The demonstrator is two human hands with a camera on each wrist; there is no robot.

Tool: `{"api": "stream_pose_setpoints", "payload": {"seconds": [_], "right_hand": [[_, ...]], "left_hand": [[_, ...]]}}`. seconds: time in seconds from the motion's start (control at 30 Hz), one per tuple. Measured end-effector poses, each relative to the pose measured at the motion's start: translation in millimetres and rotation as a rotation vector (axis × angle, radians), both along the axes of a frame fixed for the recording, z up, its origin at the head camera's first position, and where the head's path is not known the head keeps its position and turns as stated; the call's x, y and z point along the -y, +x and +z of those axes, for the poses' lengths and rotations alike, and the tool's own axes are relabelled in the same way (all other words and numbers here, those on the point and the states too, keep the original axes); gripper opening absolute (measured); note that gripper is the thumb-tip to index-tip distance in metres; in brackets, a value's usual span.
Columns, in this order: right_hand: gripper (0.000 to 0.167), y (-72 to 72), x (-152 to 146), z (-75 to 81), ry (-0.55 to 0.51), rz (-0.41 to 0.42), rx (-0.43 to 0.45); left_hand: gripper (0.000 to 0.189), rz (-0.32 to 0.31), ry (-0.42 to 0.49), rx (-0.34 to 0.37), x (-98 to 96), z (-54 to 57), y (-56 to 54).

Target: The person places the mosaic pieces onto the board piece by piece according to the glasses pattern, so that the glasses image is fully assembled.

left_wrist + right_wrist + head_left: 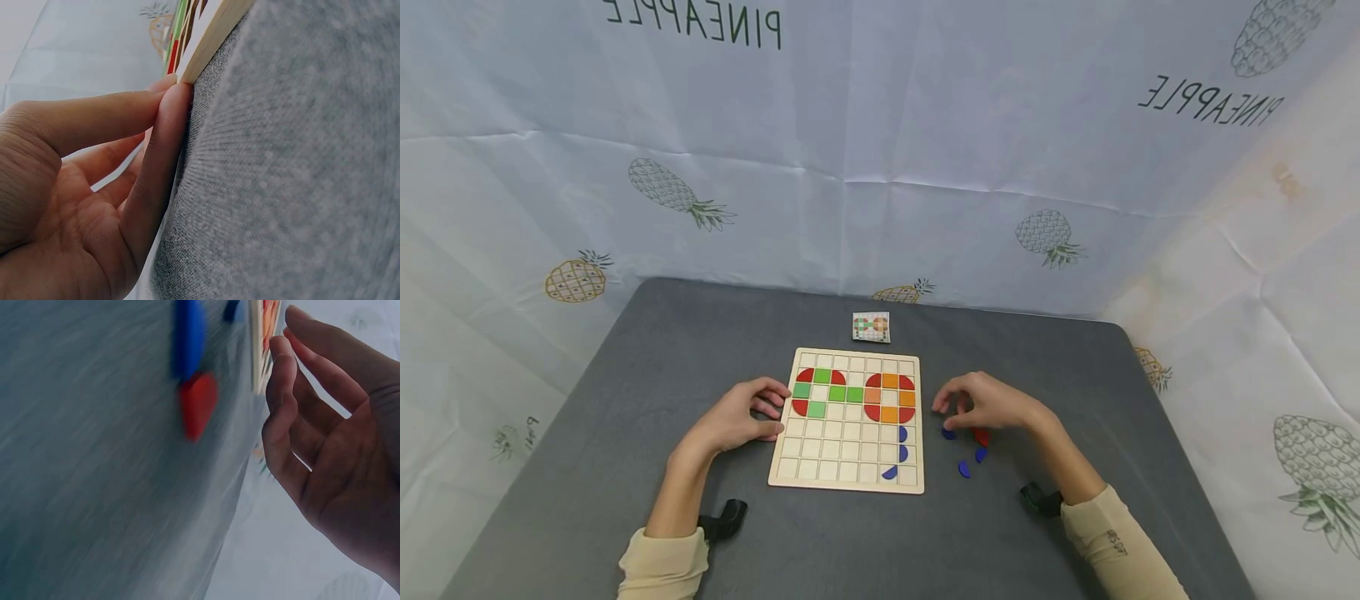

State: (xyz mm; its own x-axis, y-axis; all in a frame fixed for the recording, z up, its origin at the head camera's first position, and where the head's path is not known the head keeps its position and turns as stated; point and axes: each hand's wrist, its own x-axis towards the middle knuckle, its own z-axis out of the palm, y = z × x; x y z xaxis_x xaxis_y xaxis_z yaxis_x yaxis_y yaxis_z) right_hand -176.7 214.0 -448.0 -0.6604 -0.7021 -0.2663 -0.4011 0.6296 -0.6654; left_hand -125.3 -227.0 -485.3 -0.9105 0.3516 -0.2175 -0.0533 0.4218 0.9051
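Note:
My left hand (736, 417) lies at the left edge of a square wooden grid board (831, 450), thumb and fingers spread along that edge. In the left wrist view, the fingertips (180, 94) touch the board's pale side. My right hand (988, 400) is over loose pieces right of the board, its fingers loosely bent. Nothing shows between the fingers (282, 369) in the right wrist view. Below them lie a blue half-circle piece (948, 434) and red pieces (982, 437). Red, green and orange pieces fill cells in the board's upper half; several blue half-circles (902, 434) sit at its lower right.
Two more blue pieces, one half-circle (964, 469) and one nearby (981, 455), lie toward the near side. A small pattern card (871, 327) lies behind the board on the grey table (1015, 542). A pineapple-print curtain (850, 225) hangs behind.

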Motion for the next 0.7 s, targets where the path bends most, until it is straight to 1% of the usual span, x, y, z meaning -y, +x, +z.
{"api": "stream_pose_setpoints", "payload": {"seconds": [0.2,0.3,0.5,0.7], "right_hand": [[0.028,11.4,-37.0,-6.2,-0.001,-0.027,0.060],[0.031,16.0,-49.7,-8.8,0.006,-0.026,0.048],[0.033,20.7,-60.9,-13.1,0.015,-0.053,0.019],[0.031,18.6,-68.0,-17.5,-0.023,-0.049,0.023]], "left_hand": [[0.047,0.001,-0.003,0.002,0.0,0.5,-0.1],[0.047,0.000,-0.001,0.005,-0.2,0.8,-0.1],[0.047,0.003,0.006,0.010,-0.1,0.8,-0.1],[0.047,0.005,-0.003,0.010,-1.0,0.8,0.3]]}}
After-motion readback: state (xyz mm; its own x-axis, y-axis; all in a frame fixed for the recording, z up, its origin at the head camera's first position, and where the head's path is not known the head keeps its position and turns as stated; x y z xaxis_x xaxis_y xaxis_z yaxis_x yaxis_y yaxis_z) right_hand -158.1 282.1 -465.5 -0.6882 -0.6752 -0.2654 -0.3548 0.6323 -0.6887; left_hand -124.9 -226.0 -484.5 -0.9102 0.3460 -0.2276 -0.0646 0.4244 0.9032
